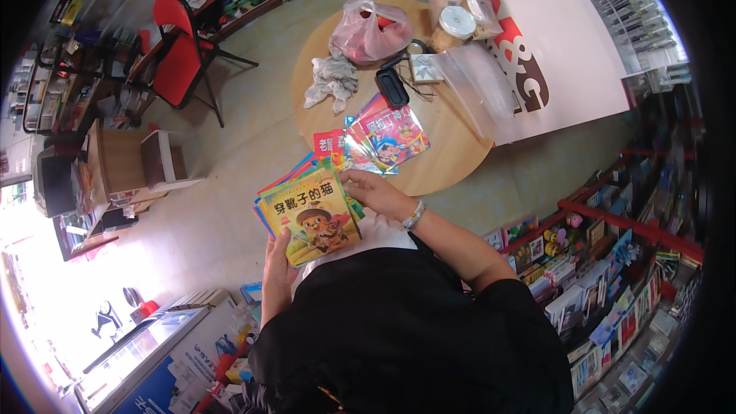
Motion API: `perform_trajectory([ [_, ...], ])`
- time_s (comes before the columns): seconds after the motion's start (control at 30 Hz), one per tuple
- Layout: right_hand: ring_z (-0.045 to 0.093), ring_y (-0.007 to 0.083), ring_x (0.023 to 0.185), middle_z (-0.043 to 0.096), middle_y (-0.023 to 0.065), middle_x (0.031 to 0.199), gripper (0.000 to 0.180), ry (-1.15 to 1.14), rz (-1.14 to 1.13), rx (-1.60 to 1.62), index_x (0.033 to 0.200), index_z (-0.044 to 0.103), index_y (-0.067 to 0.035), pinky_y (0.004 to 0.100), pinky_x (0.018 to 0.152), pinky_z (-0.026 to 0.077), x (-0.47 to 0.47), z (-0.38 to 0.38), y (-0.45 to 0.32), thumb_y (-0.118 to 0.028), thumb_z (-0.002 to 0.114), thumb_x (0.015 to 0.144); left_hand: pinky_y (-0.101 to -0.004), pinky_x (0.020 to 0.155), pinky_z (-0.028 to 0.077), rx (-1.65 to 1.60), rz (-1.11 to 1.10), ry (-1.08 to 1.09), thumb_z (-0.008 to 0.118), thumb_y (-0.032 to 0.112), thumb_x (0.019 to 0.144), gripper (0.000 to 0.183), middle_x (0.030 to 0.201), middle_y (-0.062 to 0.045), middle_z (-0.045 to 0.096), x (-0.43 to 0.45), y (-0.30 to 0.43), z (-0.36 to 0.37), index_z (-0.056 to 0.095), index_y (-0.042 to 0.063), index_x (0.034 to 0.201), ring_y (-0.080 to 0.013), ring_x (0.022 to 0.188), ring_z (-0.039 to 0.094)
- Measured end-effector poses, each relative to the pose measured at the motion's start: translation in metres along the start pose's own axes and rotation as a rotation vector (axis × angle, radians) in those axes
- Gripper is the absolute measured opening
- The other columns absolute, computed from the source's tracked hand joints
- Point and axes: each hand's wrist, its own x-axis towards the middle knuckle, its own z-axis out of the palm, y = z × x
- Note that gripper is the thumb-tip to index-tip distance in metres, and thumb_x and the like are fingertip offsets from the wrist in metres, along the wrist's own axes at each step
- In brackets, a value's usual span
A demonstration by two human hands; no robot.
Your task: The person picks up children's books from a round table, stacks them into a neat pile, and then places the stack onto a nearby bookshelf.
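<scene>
A stack of thin illustrated picture books (319,215) is held in front of me, a yellow cover with a cartoon cat uppermost. My left hand (280,259) grips the stack from its lower left, thumb on the top cover. My right hand (368,191), with a bracelet at the wrist, is at the upper right edge of the stack, its fingers on the books' edges. Just beyond, more picture books (397,138) lie fanned out on a round wooden table (454,161). A black oblong case (393,87) touches the top of that fan.
On the table also are a pink plastic bag (368,34), a crumpled cloth (332,83), a white-lidded jar (454,26) and a clear plastic sleeve (480,89). A red folding chair (178,63) stands left. Book racks (598,276) are at right, a glass-topped counter (144,351) at lower left.
</scene>
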Motion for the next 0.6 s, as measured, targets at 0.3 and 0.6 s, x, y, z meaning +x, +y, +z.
perform_trajectory([
  [0.3,0.057,0.0042,0.08,0.063,-0.0027,0.095,0.02,-0.015,0.136,-0.113,0.111,0.059,-0.008,0.0215,0.067,0.047,0.004,0.005,-0.007,-0.023,0.052,0.099,-0.0515,0.096,0.05,-0.102,0.037,0.041,0.06,0.016,0.094,0.047,0.131,-0.016,0.053,-0.007,-0.009,-0.013,0.04,0.006,0.136,-0.0328,0.116,0.057],
  [0.6,0.051,0.0347,0.107,0.053,0.017,0.111,0.072,1.162,0.07,-1.476,0.115,0.051,-0.005,0.0475,0.086,0.046,0.017,-0.119,0.016,-0.05,0.08,0.067,-0.0499,0.094,0.051,-0.11,0.131,0.077,0.06,0.016,0.094,0.047,0.13,-0.015,0.054,-0.011,-0.004,-0.015,0.041,0.006,0.136,-0.0315,0.116,0.058],
])
